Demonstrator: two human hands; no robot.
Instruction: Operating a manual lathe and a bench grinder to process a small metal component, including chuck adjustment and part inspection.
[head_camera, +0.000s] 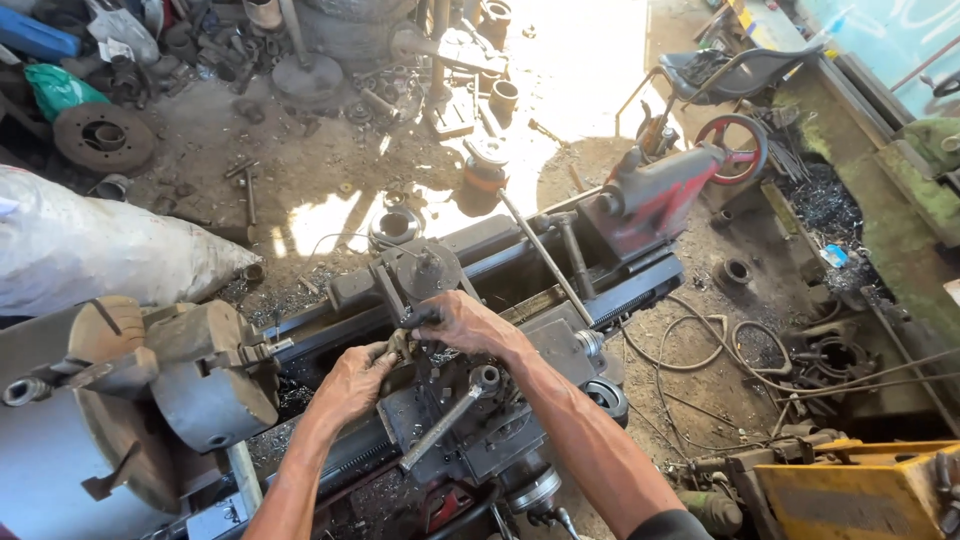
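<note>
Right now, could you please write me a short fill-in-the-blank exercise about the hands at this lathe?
1. Both hands work at the tool post of a ____.
2. The handwheel on the tailstock is ____ in colour.
3. The chuck lies nearest the ____ hand.
4. The right hand grips a black ____.

Missing words: lathe; red; left; handle

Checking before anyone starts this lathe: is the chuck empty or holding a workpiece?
Empty: no workpiece sticks out of the chuck beside the left hand.

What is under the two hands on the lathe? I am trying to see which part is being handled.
Under the left hand and right hand sits the lathe's tool post area, dark and littered with chips. A wrench lies just below. What the fingers grip is covered.
</note>
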